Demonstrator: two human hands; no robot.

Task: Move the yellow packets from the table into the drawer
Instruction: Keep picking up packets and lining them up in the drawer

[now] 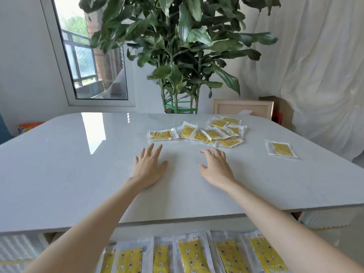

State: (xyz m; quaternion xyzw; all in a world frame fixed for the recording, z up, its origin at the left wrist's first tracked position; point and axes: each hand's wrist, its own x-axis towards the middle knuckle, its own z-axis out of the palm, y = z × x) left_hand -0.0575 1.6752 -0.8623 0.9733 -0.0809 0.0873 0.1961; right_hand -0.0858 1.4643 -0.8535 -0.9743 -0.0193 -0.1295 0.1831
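Several yellow packets in clear wrappers lie in a loose heap on the far right part of the white table. One packet lies at the heap's left end, and a single packet lies apart near the right edge. My left hand is stretched out over the table with fingers spread, its fingertips just short of the left-end packet. My right hand reaches with relaxed fingers toward the heap's near edge. Neither hand holds anything. Below the table's front edge, the open drawer holds a row of yellow packets.
A large potted plant stands behind the table. A framed picture leans at the back right beside draped white cloth. A window is at the back left.
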